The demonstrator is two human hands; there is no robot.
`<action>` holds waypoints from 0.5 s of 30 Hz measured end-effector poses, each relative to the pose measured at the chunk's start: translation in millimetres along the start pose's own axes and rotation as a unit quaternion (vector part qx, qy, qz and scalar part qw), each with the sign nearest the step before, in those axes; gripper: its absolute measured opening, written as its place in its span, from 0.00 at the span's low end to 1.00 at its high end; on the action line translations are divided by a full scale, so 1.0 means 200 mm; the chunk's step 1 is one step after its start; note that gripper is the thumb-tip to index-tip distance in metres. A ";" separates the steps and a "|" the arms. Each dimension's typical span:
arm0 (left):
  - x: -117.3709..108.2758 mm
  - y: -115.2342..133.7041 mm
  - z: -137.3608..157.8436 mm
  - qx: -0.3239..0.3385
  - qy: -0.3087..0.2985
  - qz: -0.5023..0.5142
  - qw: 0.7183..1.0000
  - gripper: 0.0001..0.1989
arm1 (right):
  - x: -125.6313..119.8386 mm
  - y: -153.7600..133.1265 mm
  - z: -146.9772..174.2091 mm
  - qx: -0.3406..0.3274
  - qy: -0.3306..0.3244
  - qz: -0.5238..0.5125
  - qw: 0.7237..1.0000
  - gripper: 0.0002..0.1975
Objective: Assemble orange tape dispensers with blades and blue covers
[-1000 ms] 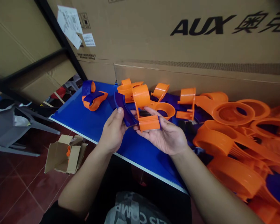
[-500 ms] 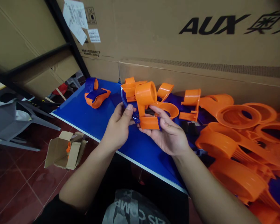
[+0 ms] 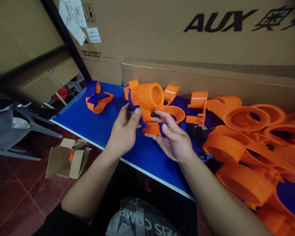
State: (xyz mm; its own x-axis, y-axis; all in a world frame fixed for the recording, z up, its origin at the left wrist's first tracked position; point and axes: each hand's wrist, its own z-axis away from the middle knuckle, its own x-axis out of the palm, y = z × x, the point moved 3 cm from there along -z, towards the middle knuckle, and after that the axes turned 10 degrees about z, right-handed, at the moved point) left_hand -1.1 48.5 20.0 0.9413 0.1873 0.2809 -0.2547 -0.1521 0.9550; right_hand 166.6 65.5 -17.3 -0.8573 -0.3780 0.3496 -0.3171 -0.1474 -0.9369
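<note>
An orange plastic tape dispenser (image 3: pixel 151 96), with a round hub on top and a flat plate below, is held above the blue tabletop. My right hand (image 3: pixel 174 137) is closed on its lower plate, thumb on a small blue piece at the plate's right end. My left hand (image 3: pixel 126 127) pinches a curved blue plastic part (image 3: pixel 131 100) against the dispenser's left side. Fingers partly hide where the two parts meet, so I cannot tell whether they are joined. Behind them lie more orange dispenser pieces (image 3: pixel 172 94).
A large heap of orange dispensers (image 3: pixel 236 144) covers the table's right side. Two orange-and-blue dispensers (image 3: pixel 99 98) lie at the far left. A big cardboard box (image 3: pixel 147 39) walls off the back. On the floor stand an opened small carton (image 3: pixel 61 160) and a grey stool (image 3: pixel 5 127).
The held dispenser has turned slightly, its hub now facing more to the right. The blue part sits closer against its left side. The whole view has shifted a little.
</note>
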 end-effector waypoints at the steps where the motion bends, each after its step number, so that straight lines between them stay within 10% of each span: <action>1: 0.00 0.00 0.00 0.003 -0.002 -0.005 1.000 0.29 | 0.00 0.00 0.00 -0.003 0.000 0.006 1.000 0.23; 15: 0.02 -0.03 -0.01 0.019 0.006 -0.068 0.997 0.31 | 0.01 0.03 0.00 -0.030 0.012 0.092 0.995 0.24</action>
State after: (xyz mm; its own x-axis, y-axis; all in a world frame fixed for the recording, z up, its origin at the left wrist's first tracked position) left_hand 2.8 51.1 16.1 0.9637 0.2205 0.1503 -0.1159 -0.1613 0.9801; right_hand 163.5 64.1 -23.0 -0.9122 -0.3719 0.1719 -0.1766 -0.0216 -0.9841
